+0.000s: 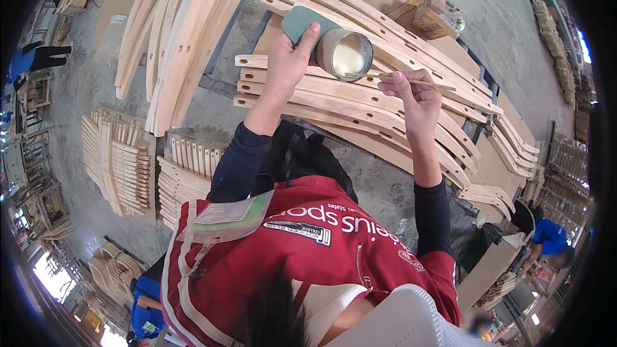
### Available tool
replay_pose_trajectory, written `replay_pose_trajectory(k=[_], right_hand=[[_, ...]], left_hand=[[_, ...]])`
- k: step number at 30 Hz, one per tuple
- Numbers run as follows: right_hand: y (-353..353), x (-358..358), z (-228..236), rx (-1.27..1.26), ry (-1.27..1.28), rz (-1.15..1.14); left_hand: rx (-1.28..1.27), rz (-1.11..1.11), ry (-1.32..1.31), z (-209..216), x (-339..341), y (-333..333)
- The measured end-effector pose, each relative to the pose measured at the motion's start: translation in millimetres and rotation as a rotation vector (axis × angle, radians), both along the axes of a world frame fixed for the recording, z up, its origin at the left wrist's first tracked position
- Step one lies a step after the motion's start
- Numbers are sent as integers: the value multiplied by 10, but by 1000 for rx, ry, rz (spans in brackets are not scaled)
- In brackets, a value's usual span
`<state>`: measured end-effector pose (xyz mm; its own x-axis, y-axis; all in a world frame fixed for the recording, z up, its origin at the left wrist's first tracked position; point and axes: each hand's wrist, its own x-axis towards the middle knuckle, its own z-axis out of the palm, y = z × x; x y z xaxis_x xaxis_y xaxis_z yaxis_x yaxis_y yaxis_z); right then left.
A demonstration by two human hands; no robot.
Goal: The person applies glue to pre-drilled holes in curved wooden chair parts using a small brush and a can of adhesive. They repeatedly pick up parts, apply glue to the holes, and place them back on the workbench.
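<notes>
"What has the left hand (289, 64) got?"
"It's curled round a flat, grey-green, round-cornered piece (303, 22), thumb on top, other fingers mostly hidden. Against that sits a round, smeared, greyish cup (327, 50) of smooth, creamy-yellow liquid (348, 59)."
"And the right hand (419, 95)?"
"Fingertips pinched on a thin, light-brown wooden stick (371, 76), tip at the cup's mouth."
"Where's the cup?"
"Above long, curved, pale wooden slats (334, 100)."
</notes>
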<state>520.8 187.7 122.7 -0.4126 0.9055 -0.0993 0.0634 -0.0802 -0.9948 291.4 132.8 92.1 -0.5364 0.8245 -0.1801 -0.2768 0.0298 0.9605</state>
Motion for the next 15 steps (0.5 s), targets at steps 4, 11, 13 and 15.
replay_pose_trajectory(k=[4,11,13,15], right_hand=[[-49,-185,-37,-209,145,-85],[120,-795,-128,-390,195,-203],[165,-1042,-154,-397,120,-208],[207,-1288,-177,-317,72,-195]], left_hand=[[-29,-11,59,-54,-214,-45],[-46,-38,-64,-151,-811,83],[-67,-56,-94,-170,-1028,134],[-71,-75,-82,-235,-1263,190]])
